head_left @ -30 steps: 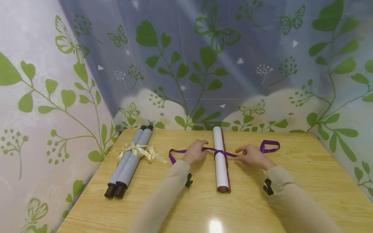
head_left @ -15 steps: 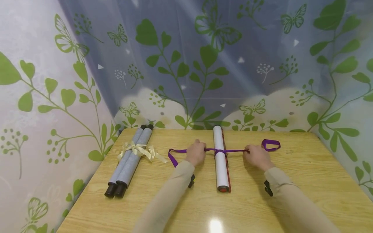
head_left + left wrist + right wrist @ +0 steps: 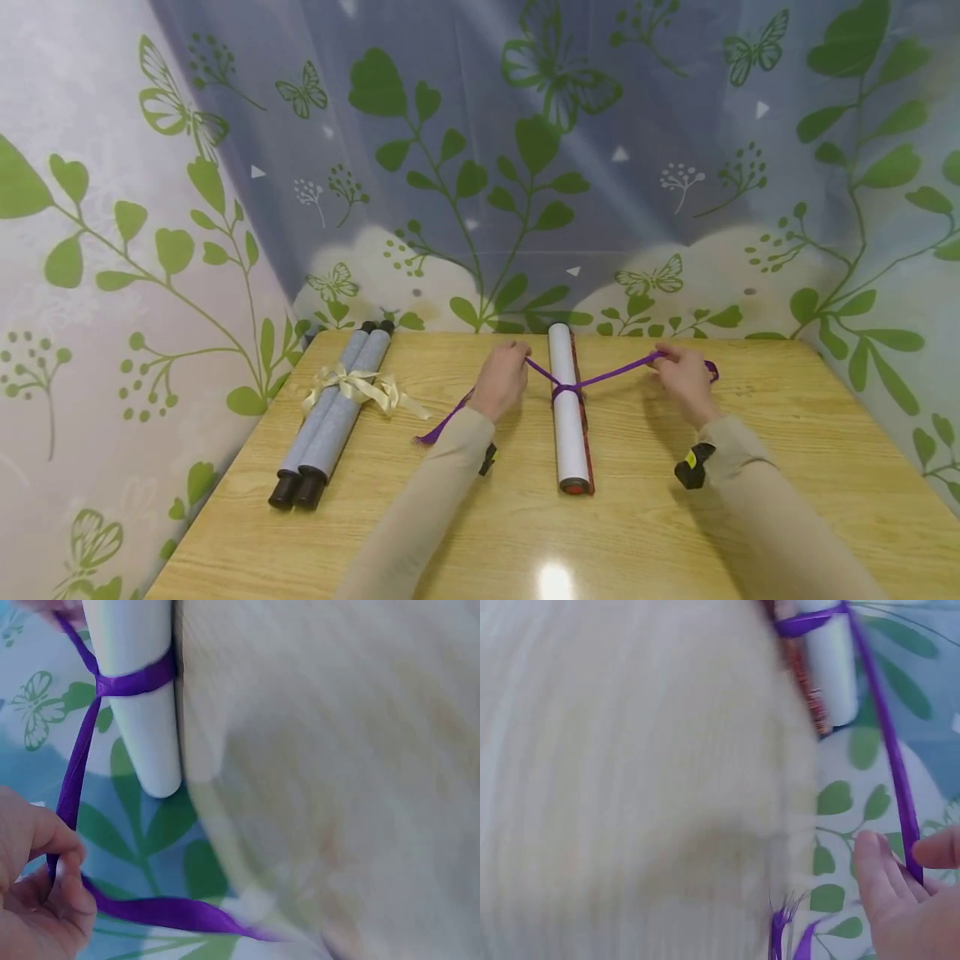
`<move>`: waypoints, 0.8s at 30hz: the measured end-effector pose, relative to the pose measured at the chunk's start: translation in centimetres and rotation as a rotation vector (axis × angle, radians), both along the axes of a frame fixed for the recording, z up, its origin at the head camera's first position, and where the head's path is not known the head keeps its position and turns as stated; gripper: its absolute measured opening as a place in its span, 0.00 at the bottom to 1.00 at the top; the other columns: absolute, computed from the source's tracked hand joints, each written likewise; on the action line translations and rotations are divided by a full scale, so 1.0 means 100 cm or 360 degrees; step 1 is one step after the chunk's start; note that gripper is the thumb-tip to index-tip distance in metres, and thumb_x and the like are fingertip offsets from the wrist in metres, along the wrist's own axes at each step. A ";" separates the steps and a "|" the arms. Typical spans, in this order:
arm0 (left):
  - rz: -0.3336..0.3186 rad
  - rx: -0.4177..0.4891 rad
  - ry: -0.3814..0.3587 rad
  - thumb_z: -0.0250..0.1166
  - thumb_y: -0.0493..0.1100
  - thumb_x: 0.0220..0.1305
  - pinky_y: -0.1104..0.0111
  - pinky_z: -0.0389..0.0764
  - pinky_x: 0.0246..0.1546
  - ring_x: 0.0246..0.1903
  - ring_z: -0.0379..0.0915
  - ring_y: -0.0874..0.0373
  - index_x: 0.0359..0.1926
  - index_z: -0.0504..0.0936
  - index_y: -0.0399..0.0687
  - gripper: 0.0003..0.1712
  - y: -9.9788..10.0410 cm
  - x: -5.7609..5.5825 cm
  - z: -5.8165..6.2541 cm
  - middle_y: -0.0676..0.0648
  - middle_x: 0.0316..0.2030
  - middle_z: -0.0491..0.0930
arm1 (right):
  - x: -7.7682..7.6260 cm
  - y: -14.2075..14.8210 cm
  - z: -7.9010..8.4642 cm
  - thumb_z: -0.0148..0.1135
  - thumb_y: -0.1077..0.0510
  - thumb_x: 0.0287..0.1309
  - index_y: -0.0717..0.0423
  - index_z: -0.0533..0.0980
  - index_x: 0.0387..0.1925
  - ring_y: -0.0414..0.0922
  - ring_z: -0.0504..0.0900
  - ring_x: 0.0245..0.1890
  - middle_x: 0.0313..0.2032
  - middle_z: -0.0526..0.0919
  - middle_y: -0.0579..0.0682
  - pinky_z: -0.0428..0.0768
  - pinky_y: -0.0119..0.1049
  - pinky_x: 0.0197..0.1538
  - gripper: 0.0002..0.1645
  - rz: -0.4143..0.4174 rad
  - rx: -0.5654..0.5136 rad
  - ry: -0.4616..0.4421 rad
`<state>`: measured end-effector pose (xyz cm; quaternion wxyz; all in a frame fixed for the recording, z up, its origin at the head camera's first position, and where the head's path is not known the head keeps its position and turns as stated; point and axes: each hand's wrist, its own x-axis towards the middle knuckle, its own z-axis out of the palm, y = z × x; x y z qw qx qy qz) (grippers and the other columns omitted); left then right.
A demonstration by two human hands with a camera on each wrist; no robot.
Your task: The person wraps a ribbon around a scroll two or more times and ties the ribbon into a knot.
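Note:
A white rolled scroll (image 3: 572,450) with a red edge along its right side lies upright in the head view, near the table's middle. Around it runs a purple ribbon (image 3: 617,371), crossed or knotted on top. To the scroll's left, my left hand (image 3: 504,382) pinches one ribbon end between thumb and fingers; the left wrist view shows that grip on the ribbon (image 3: 73,776), its tail hanging past the fingers. My right hand (image 3: 684,379) pinches the other end on the right, also seen as the hand (image 3: 911,900) in the right wrist view. Both ribbon lengths rise taut from the knot.
Two grey-blue rolls (image 3: 333,425) with black end caps lie side by side on the left, tied with a cream ribbon bow (image 3: 367,389). They rest on a wooden table (image 3: 480,533). A leaf-patterned curtain (image 3: 480,167) stands behind the table's far edge.
Both hands first drew the ribbon ends apart sideways, tightening it on the scroll. Now they have lifted the ends, the right hand moving up and slightly right. The ribbon tails shifted too.

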<state>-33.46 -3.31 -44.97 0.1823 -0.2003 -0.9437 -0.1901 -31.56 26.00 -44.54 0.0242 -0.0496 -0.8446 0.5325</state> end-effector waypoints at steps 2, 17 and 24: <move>0.0034 -0.0109 0.0113 0.59 0.29 0.64 0.66 0.82 0.42 0.42 0.78 0.51 0.47 0.84 0.39 0.13 0.000 0.000 0.004 0.42 0.41 0.80 | -0.001 0.001 0.007 0.43 0.60 0.72 0.65 0.58 0.72 0.45 0.86 0.47 0.58 0.77 0.63 0.82 0.31 0.40 0.30 -0.0095 -0.0394 -0.0031; -0.0130 0.0757 -0.0215 0.60 0.40 0.69 0.74 0.73 0.25 0.23 0.73 0.59 0.36 0.87 0.41 0.11 -0.001 0.002 0.032 0.46 0.25 0.83 | -0.012 0.017 0.040 0.53 0.58 0.70 0.54 0.75 0.44 0.35 0.83 0.31 0.35 0.80 0.44 0.82 0.25 0.37 0.07 -0.0541 -0.1260 0.0280; -0.0216 0.1091 -0.0555 0.59 0.40 0.70 0.73 0.77 0.27 0.26 0.79 0.54 0.37 0.86 0.39 0.11 0.005 0.003 0.031 0.42 0.26 0.83 | -0.018 0.007 0.054 0.45 0.59 0.74 0.60 0.74 0.59 0.31 0.79 0.30 0.46 0.78 0.47 0.80 0.23 0.35 0.19 -0.0271 -0.0459 0.0316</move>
